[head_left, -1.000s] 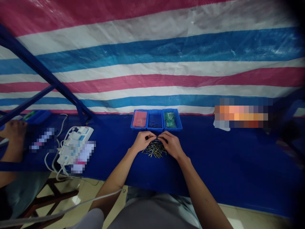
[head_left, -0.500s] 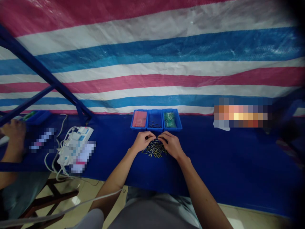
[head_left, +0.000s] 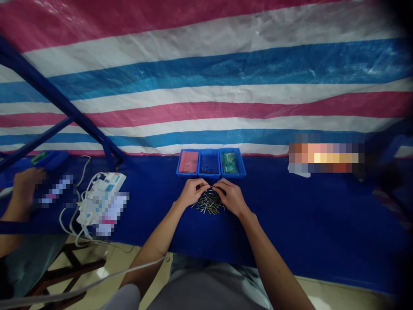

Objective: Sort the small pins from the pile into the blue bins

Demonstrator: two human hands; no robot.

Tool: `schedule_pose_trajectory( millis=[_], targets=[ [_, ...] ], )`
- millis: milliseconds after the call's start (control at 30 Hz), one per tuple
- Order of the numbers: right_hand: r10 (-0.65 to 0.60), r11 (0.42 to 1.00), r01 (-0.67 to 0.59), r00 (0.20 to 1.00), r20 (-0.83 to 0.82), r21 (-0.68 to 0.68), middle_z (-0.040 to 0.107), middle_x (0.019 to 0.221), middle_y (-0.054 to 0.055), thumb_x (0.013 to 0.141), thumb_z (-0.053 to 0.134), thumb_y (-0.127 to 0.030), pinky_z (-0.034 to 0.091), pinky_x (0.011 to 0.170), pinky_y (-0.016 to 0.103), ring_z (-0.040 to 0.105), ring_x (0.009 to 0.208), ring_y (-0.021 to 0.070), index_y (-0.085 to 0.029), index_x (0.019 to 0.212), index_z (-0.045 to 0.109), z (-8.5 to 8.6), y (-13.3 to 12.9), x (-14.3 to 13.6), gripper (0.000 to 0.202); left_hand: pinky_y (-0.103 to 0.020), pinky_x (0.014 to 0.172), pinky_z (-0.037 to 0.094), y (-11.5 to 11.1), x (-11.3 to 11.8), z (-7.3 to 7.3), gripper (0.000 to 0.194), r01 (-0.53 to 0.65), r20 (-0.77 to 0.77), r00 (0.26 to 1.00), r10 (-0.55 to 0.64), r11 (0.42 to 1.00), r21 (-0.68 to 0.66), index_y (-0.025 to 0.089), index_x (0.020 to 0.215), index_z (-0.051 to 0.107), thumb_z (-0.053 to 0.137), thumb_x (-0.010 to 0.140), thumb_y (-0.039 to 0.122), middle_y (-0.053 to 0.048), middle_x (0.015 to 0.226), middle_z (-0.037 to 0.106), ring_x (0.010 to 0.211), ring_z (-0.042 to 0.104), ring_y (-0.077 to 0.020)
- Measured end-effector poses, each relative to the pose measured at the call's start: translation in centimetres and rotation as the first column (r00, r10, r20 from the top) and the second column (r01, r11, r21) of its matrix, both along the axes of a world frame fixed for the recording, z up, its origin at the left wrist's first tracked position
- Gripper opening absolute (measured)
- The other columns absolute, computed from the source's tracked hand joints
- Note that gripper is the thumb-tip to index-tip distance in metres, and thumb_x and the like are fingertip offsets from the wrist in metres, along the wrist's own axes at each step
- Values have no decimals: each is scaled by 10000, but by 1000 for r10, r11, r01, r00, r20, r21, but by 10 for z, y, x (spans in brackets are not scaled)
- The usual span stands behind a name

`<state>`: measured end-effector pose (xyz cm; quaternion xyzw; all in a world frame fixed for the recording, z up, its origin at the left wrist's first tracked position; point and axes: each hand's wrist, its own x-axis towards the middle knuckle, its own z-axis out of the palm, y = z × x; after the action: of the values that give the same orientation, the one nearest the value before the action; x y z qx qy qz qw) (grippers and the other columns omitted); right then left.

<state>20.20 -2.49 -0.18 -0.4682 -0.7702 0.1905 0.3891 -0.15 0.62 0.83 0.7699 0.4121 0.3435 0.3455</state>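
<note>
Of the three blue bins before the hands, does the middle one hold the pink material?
No, the pink material lies in the left bin; the middle bin holds thin pieces.

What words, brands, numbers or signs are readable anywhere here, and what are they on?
None can be read.
White power strip: blue markings, too small to read.
Pixelated patches beside it and at far right: too blurred to read.
Pink contents and green contents of the blue trays: any print is too small.
</note>
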Motion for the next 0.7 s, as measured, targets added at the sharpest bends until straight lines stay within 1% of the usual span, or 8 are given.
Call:
schedule_pose_trajectory(
  millis=[233,467,700],
  targets=[
    [-2,1000,2,1000,-9,17,693,959,51,990,524,-290,519,777,289,671,841,173,-235,992,725,2,-1,0,208,-219,581,376,0,0,4,355,5,-20,1000,-5,1000,10,138,754,695,585,946,416,-23,683,699,577,553,-109],
    [-1,1000,1,1000,-11,18,691,956,53,994,515,-297,519,773,289,671,836,176,-240,992,725,2,-1,-1,217,-220,579,371,0,-1,1,372,0,-36,999,0,1000,18,140,726,684,574,951,415,-19,672,688,563,532,-105],
    [0,1000,0,1000,-11,13,692,951,50,997,508,-288,517,775,287,672,836,174,-240,995,716,6,-2,-2,214,-222,588,379,1,-1,0,380,3,-45,999,-3,1000,14,136,724,687,554,963,401,-19,668,685,571,545,-108]
  ],
)
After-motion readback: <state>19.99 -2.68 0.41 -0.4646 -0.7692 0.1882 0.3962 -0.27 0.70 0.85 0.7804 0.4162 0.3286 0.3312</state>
